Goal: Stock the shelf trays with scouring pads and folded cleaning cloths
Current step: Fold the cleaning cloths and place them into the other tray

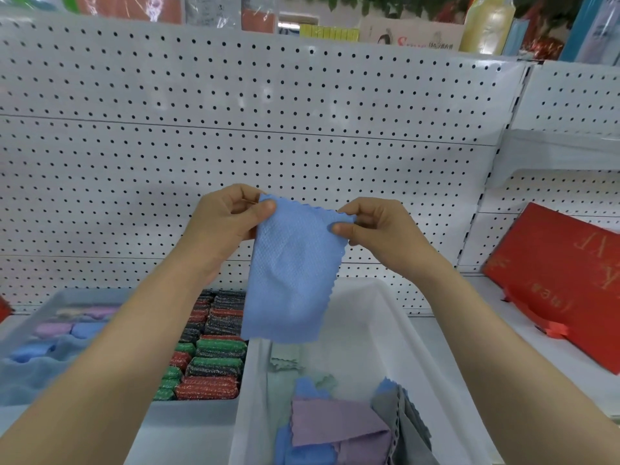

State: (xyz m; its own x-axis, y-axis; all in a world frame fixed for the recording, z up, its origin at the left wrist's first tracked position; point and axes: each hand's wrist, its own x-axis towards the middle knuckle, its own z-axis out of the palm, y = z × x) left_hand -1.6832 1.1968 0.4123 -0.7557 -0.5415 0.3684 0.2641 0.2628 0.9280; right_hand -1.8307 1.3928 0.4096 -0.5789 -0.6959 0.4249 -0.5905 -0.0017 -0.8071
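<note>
Up at 12 o'clock over the white tray (396, 330), left hand (224, 219) and right hand (375, 226) each pinch a top corner of the blue cloth (292, 273). Looks light, floppy, grippy weave; corners are the spot. Red box (563, 283) at 3 o'clock has gold lettering, unreadable.

Very little lettering is being shown. A red "S" and some small, unreadable characters are being displayed on the cardboard box (411, 36) on the top shelf. Gold characters on the red box (567, 280) are appearing upside down and cannot be read.
</note>
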